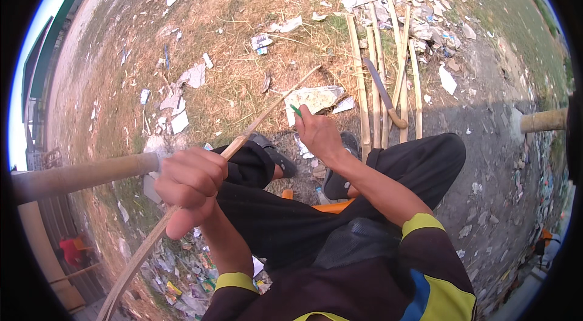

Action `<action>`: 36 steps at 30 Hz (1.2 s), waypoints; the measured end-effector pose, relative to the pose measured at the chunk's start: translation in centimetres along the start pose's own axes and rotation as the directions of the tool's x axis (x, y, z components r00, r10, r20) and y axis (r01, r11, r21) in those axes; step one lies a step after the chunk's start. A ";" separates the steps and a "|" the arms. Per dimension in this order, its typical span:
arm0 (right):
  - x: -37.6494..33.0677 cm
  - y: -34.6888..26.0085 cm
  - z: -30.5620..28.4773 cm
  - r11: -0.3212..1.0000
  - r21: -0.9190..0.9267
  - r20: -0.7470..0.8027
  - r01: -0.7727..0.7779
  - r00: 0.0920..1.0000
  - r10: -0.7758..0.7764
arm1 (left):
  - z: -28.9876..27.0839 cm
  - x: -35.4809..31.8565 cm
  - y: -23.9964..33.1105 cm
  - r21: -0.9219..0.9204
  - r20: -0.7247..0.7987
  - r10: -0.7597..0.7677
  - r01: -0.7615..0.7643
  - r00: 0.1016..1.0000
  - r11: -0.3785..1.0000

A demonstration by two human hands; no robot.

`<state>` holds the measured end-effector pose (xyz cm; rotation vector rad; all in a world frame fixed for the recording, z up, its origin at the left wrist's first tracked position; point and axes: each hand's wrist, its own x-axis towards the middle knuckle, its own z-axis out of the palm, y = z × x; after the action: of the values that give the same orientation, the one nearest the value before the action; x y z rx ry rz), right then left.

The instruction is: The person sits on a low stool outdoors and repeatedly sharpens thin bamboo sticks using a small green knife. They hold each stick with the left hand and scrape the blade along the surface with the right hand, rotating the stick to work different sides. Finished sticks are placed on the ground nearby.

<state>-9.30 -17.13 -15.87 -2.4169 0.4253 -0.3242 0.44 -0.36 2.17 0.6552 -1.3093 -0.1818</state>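
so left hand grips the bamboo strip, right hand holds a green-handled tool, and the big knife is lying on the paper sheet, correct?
Not quite. The head view shows the big knife lying across the bamboo poles, not on the paper sheet. The rest holds: left hand grips the bamboo strip, right hand holds a green-handled tool.

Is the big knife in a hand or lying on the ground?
Lying down: the knife rests flat across the bamboo strips on the ground, beyond the right hand, untouched.
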 end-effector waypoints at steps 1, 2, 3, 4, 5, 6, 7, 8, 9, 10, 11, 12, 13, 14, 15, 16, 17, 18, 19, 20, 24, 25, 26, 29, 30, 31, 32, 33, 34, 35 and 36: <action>0.1 1.1 0.3 0.997 -0.058 0.024 -0.061 0.998 0.062 | 0.2 -0.1 -0.1 -0.008 -0.002 0.002 -0.002 1.000 1.000; 0.9 2.6 0.2 0.985 -0.118 0.038 -0.122 0.991 0.128 | 0.3 0.0 -0.3 -0.020 0.002 0.006 -0.006 1.000 1.000; 1.3 4.0 0.2 0.967 -0.178 0.048 -0.182 0.980 0.193 | 0.6 -0.1 -0.4 -0.025 0.001 -0.004 0.004 1.000 1.000; 2.0 3.7 -0.3 0.966 -0.202 0.075 -0.158 0.982 0.176 | 0.6 0.0 -0.2 -0.017 0.005 -0.012 0.012 1.000 1.000; 2.2 2.9 -0.5 0.979 -0.170 0.066 -0.109 0.990 0.122 | 0.5 0.1 -0.1 -0.010 0.010 -0.019 0.019 1.000 1.000; 2.2 1.9 -0.5 0.989 -0.137 0.055 -0.059 0.996 0.067 | 0.2 0.2 0.0 -0.003 0.017 -0.015 0.015 1.000 1.000; 1.7 1.0 -0.8 0.994 -0.113 0.051 -0.013 0.999 0.019 | 0.2 0.1 0.0 -0.004 0.014 -0.012 0.012 1.000 1.000; 1.4 1.0 -0.2 0.995 -0.096 0.051 0.008 0.999 -0.003 | 0.2 0.0 0.1 -0.003 0.010 -0.010 0.010 1.000 1.000; 1.6 2.8 0.7 0.988 -0.149 0.058 -0.030 0.998 0.039 | 0.2 -0.2 0.1 0.001 -0.011 -0.013 0.013 1.000 1.000; 1.9 5.8 1.3 0.976 -0.203 0.056 -0.079 0.994 0.093 | 0.4 -0.2 0.0 -0.008 -0.028 -0.020 0.020 0.999 1.000; 2.8 6.8 1.3 0.960 -0.250 0.041 -0.123 0.990 0.137 | 0.1 0.0 -0.2 -0.009 -0.032 -0.021 0.021 0.999 1.000; 3.0 7.3 1.7 0.961 -0.242 0.031 -0.132 0.989 0.144 | -0.1 0.2 -0.3 -0.009 -0.038 -0.013 0.013 0.999 1.000; 3.8 6.0 1.6 0.973 -0.209 0.020 -0.102 0.994 0.109 | -0.4 0.1 -0.3 0.006 -0.047 -0.005 0.006 0.999 1.000; 3.6 3.7 1.1 0.982 -0.177 0.028 -0.071 0.997 0.077 | -0.3 -0.4 0.2 0.024 -0.074 -0.007 0.009 0.997 1.000; 3.1 2.1 1.0 0.989 -0.145 0.035 -0.040 0.998 0.046 | -0.1 -0.8 0.8 0.040 -0.083 -0.024 0.028 0.996 0.999; 2.9 3.2 2.0 0.989 -0.136 -0.019 0.062 0.998 -0.066 | 0.0 -0.4 0.5 0.034 -0.072 -0.014 0.016 0.997 0.999; 3.3 4.9 2.1 0.967 -0.252 0.009 0.042 0.999 -0.041 | 0.1 -0.2 0.4 0.038 -0.068 -0.016 0.018 0.998 0.999; 3.0 7.1 1.8 0.936 -0.351 0.051 0.020 0.999 -0.002 | -0.1 -0.4 0.5 0.004 -0.067 -0.017 0.017 0.998 1.000; 3.6 8.9 1.6 0.891 -0.454 0.065 -0.007 0.997 0.041 | 0.2 -0.3 0.5 0.030 -0.065 -0.019 0.021 0.998 0.999; 4.9 10.1 1.5 0.867 -0.499 0.023 -0.015 0.999 0.030 | 0.9 -0.3 0.2 0.063 -0.065 -0.006 0.010 0.998 0.998; 4.9 11.6 3.2 0.844 -0.529 0.019 -0.091 0.993 0.119 | 0.7 0.2 -0.6 0.105 -0.081 0.019 -0.011 0.997 0.994; 4.4 10.9 3.9 0.863 -0.492 0.060 -0.116 0.984 0.167 | 0.7 -0.1 -0.2 0.111 -0.094 0.002 0.008 0.996 0.994; 4.6 10.9 3.8 0.867 -0.486 0.016 -0.112 0.990 0.137 | 0.5 -0.1 -0.3 0.103 -0.081 0.005 0.003 0.997 0.995; 4.4 10.8 3.4 0.895 -0.431 0.012 -0.114 0.991 0.132 | 0.5 -0.4 0.1 0.068 -0.087 -0.001 0.007 0.996 0.998; 4.5 10.8 3.3 0.896 -0.425 0.046 -0.129 0.985 0.164 | 0.5 -0.4 0.2 0.070 -0.082 -0.004 0.010 0.997 0.998; 4.7 10.5 3.0 0.896 -0.420 0.079 -0.144 0.978 0.194 | 0.5 -0.4 0.2 0.072 -0.076 -0.007 0.012 0.997 0.997; 4.9 10.4 2.8 0.896 -0.414 0.113 -0.157 0.968 0.222 | 0.5 -0.4 0.3 0.076 -0.071 -0.009 0.014 0.997 0.997; 5.0 10.5 2.8 0.891 -0.431 0.115 -0.144 0.970 0.213 | 0.5 -0.4 0.4 0.064 -0.060 -0.011 0.015 0.998 0.998; 4.9 10.8 2.9 0.886 -0.445 0.118 -0.134 0.971 0.206 | 0.5 -0.4 0.4 0.052 -0.048 -0.018 0.020 0.999 0.998; 5.0 11.2 3.0 0.880 -0.458 0.122 -0.122 0.972 0.198 | 0.5 -0.4 0.3 0.041 -0.037 -0.024 0.026 0.999 0.999; 5.8 12.7 4.1 0.904 -0.405 0.077 -0.135 0.980 0.181 | 0.6 -0.2 0.3 0.036 -0.020 -0.029 0.030 0.999 0.999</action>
<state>-5.41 -26.39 -26.41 -2.7544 0.6885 -0.0252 -0.23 -0.24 2.26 0.7056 -1.2872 -0.1754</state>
